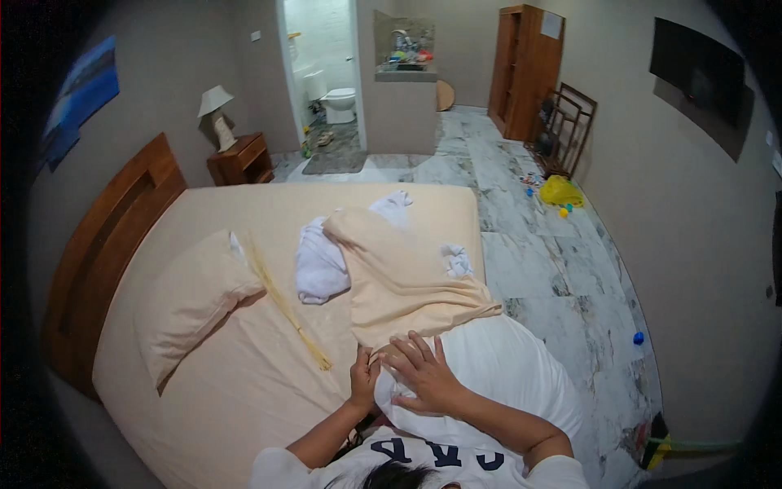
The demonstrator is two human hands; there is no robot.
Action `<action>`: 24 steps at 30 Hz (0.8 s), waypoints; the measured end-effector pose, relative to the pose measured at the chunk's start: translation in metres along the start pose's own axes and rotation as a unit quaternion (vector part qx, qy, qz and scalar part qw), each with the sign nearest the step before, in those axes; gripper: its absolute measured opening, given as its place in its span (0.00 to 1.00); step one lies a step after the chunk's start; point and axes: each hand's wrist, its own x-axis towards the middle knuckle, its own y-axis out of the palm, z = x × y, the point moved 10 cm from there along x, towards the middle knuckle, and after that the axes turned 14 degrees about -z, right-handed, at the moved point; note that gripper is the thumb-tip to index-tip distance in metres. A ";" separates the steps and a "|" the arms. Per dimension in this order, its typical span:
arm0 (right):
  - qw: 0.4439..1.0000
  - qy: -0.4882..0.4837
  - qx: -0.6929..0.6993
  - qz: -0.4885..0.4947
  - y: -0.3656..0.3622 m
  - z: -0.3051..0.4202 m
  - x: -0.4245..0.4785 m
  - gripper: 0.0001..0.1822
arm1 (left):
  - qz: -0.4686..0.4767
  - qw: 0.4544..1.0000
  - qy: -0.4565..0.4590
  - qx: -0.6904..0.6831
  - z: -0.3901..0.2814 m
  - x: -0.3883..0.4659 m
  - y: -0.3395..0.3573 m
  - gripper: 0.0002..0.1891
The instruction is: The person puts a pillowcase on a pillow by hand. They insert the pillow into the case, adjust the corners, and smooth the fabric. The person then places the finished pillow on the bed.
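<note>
A white pillow [519, 373] lies against my front at the near edge of the bed. Its far part goes into a peach pillowcase [409, 299], which spreads limp and creased beyond it. With thumb and fingers, my left hand [363, 380] pinches the pillowcase at the left side of its mouth. Fingers spread, my right hand [427, 380] rests on the white pillow, its fingertips close to the case's edge. A white cloth [321, 266] lies bunched left of the case. Another white cloth [394, 205] shows behind it, and a small white bundle [457, 261] sits by its right side.
On the peach-sheeted bed [244, 428] are a cased pillow [195, 312] and a stick broom [293, 318]. A wooden headboard [110, 263] stands left, near a nightstand [241, 158] with a lamp [218, 116]. A yellow plastic bag [559, 191] and small items lie on the marble-patterned floor [537, 263].
</note>
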 end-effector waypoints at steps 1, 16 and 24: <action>0.999 0.032 -0.002 -0.003 0.002 -0.007 0.002 0.47 | -0.001 1.000 0.021 0.011 -0.006 0.003 0.002 0.02; 0.992 0.014 0.095 -0.085 -0.007 -0.003 0.020 0.57 | 0.027 0.999 -0.010 -0.043 0.005 -0.001 0.016 0.03; 0.995 0.027 -0.043 -0.085 0.036 -0.017 0.016 0.52 | 0.082 0.984 -0.142 -0.075 0.028 -0.005 0.025 0.08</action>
